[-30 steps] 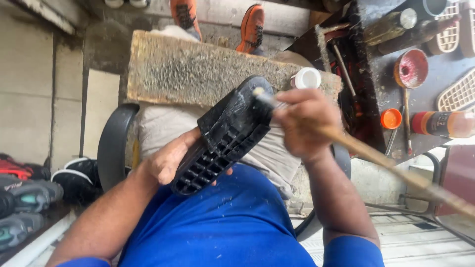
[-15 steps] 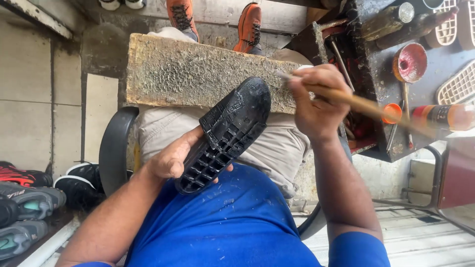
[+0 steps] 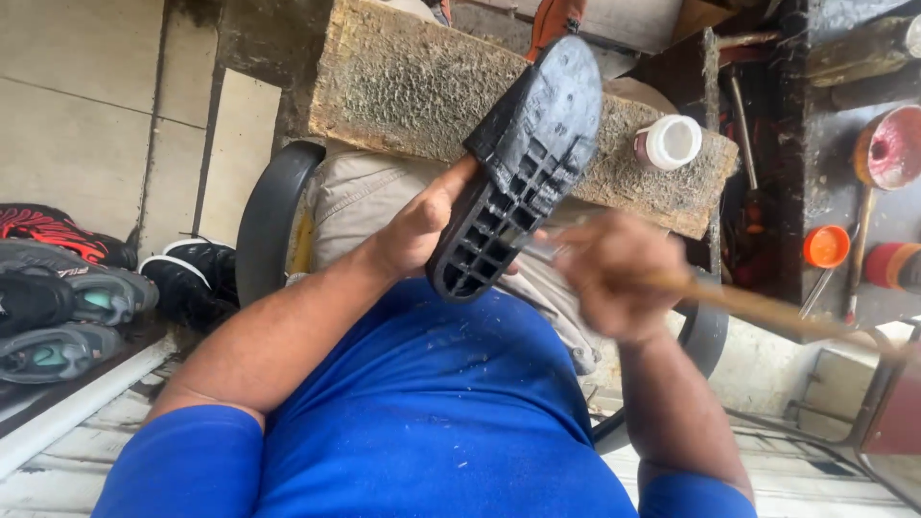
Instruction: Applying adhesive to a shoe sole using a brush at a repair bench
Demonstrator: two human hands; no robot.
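My left hand (image 3: pixel 417 225) grips a black shoe sole (image 3: pixel 518 168) by its lower edge, with the gridded inner side facing up and the toe end pointing away. My right hand (image 3: pixel 614 278) is closed around a long wooden-handled brush (image 3: pixel 748 305); the handle runs off to the right. The brush tip meets the middle of the sole and is blurred by motion. A rough, glue-stained wooden board (image 3: pixel 413 86) lies across my lap beyond the sole.
A small white-lidded jar (image 3: pixel 669 142) stands on the board's right end. Right of it are a cluttered workbench, an orange cap (image 3: pixel 826 246) and a red-rimmed tin (image 3: pixel 888 146). Several shoes (image 3: pixel 67 297) lie on the floor at left. A black chair arm (image 3: pixel 269 216) curves beside my lap.
My right hand has come back from the right side of the board to the sole, bringing the brush tip onto its middle. The sole is tilted more upright.
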